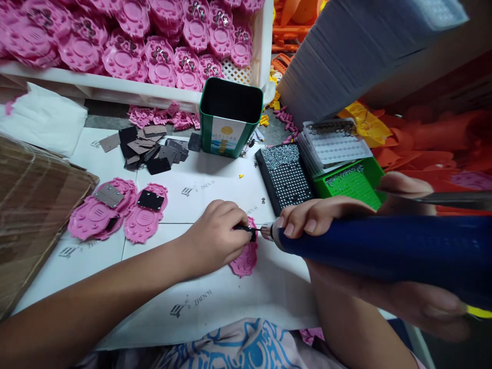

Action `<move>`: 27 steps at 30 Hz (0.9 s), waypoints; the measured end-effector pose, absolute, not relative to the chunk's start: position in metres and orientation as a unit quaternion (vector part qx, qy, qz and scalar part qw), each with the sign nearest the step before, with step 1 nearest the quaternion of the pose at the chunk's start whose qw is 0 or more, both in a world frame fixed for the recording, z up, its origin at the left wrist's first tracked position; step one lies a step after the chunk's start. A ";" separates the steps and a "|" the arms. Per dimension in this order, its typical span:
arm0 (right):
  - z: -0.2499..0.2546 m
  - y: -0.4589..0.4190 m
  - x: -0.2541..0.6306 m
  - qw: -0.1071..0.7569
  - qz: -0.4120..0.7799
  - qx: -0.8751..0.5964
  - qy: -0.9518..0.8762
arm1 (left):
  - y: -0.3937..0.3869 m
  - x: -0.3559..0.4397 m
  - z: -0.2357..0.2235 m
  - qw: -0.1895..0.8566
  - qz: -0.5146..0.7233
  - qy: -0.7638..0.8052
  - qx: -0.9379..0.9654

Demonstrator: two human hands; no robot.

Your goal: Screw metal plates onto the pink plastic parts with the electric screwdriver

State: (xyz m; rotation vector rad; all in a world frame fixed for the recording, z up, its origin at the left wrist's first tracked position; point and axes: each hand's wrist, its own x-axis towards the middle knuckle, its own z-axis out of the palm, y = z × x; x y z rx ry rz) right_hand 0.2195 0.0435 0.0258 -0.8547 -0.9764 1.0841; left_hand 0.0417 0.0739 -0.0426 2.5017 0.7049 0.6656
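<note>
My left hand point(219, 236) is closed on the table, its fingertips pinching a black plate against a pink plastic part point(245, 259). The hand covers much of that part. A blue electric screwdriver point(384, 248) lies sideways in the grip of my right hand point(326, 212). Its thin bit reaches the black plate beside my left fingertips; the exact contact is too small to make out. To the left lie more pink parts point(144, 225), one topped with a black plate and another with a grey plate point(109, 196).
A black screw tray point(286, 171) and a green tray point(349, 184) stand beyond my right hand. Loose grey and black plates point(154, 146) lie near a green tin point(230, 120). Behind is a white crate point(154, 89) of pink parts. A cardboard box point(34, 205) borders the left.
</note>
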 end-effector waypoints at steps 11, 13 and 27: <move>0.033 0.038 0.219 0.596 0.459 -0.437 -0.493 | 0.071 0.036 -0.043 0.227 0.234 0.281 0.903; 0.031 0.041 0.220 0.576 0.461 -0.427 -0.523 | 0.070 0.037 -0.043 0.226 0.241 0.289 0.898; 0.032 0.061 0.264 0.715 0.412 -0.323 -0.463 | 0.077 0.030 -0.045 0.241 0.216 0.252 0.912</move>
